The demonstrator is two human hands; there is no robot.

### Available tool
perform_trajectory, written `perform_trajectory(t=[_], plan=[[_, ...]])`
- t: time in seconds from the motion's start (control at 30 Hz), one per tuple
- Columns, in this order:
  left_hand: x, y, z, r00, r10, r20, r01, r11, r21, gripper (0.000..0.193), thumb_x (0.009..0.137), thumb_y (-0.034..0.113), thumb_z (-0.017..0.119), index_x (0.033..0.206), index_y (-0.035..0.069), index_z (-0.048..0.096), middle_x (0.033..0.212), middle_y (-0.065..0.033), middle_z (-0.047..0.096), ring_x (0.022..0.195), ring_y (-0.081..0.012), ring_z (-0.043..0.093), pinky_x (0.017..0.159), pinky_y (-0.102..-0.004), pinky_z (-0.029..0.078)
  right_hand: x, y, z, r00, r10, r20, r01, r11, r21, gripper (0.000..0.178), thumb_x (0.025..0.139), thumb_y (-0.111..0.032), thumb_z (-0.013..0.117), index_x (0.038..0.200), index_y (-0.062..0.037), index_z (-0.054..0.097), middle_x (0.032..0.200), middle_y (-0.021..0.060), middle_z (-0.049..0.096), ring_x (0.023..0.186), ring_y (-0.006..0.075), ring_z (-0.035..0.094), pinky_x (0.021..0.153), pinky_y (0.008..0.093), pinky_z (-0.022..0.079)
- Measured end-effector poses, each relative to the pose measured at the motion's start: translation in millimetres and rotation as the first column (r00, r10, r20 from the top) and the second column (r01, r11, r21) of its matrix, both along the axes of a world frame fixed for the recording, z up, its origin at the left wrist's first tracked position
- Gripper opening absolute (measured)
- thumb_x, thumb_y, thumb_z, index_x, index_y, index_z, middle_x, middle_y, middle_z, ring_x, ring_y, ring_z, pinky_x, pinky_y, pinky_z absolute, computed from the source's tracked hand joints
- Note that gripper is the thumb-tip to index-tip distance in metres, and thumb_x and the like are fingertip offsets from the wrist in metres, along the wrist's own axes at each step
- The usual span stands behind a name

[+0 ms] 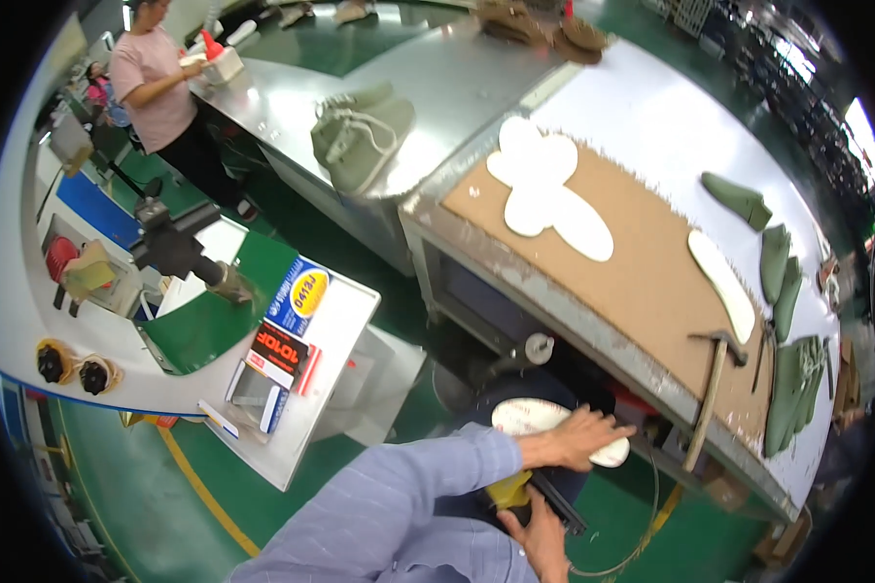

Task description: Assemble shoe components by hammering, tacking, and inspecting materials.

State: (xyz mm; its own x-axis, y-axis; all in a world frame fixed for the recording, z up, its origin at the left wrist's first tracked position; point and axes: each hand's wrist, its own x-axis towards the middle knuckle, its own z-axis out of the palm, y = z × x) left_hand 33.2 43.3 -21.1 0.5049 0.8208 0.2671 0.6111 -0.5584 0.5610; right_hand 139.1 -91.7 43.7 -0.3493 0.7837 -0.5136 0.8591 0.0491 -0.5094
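Observation:
My left hand lies across a white, foot-shaped insole above my lap, its fingers gripping over the narrow middle. The insole's underside is hidden, so I cannot tell whether a shoe last is beneath it. Just below, my right hand is closed round a yellow and black tool that looks like a staple gun; its long black part points toward the lower right. A thin hose curves up beside it. On the workbench to the right, a hammer rests with its handle over the near edge.
Several white insoles are piled on the bench's brown board, with a single one near the hammer. Green shoe lasts line the far right. Green shoes stand on a metal table. A machine stands left; a person works beyond.

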Motion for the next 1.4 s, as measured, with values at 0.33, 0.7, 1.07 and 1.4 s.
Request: perform_trajectory(t=[0.33, 0.7, 1.07, 1.4], plan=[[-233.2, 38.0, 208.1, 0.176, 0.38, 0.908, -0.765, 0.634, -0.117, 0.044, 0.078, 0.019, 0.08, 0.107, 0.001, 0.053, 0.105, -0.0096, 0.062, 0.09, -0.0161, 0.06, 0.075, -0.0302, 0.052, 20.7, -17.0, -22.1, 0.945, -0.101, -0.31, 0.122, 0.991, 0.049, 0.046, 0.087, -0.024, 0.067, 0.125, -0.0024, 0.055, 0.112, 0.0255, 0.062, 0.103, 0.0412, 0.06, 0.086, 0.044, 0.048], [-375.4, 76.5, 141.9, 0.28, 0.922, 0.269, -0.812, 0.078, 0.578, 0.043, 0.077, 0.021, 0.073, 0.116, 0.008, 0.058, 0.117, -0.0111, 0.058, 0.12, -0.0301, 0.048, 0.102, -0.0419, 0.036, 19.3, -15.2, -22.9, 0.956, -0.07, -0.286, 0.092, 0.994, 0.064, 0.045, 0.088, -0.026, 0.064, 0.126, -0.0037, 0.055, 0.115, 0.027, 0.061, 0.104, 0.0439, 0.058, 0.088, 0.0464, 0.047], [-491.0, 66.3, 126.9, -0.001, 0.998, 0.065, -0.937, -0.023, 0.349, 0.061, 0.064, 0.04, 0.082, 0.099, -0.007, 0.066, 0.136, -0.0292, 0.043, 0.126, -0.041, 0.04, 0.106, -0.0455, 0.033, 6.4, -0.4, -23.9, 0.971, -0.104, -0.213, 0.094, 0.994, -0.055, 0.038, 0.091, -0.028, 0.061, 0.118, -0.0021, 0.058, 0.102, 0.0254, 0.066, 0.094, 0.0401, 0.065, 0.081, 0.0445, 0.05], [-703.9, 84.0, 117.3, -0.381, 0.917, -0.12, -0.793, -0.257, 0.552, 0.068, 0.077, 0.038, 0.074, 0.128, 0.0, 0.048, 0.137, -0.0209, 0.044, 0.126, -0.0399, 0.042, 0.103, -0.0462, 0.037, -8.5, 7.7, -20.3, 0.969, -0.201, -0.146, 0.218, 0.97, 0.105, 0.026, 0.091, -0.031, 0.062, 0.105, -0.0087, 0.062, 0.083, 0.0166, 0.069, 0.075, 0.0368, 0.067, 0.067, 0.0451, 0.052]])
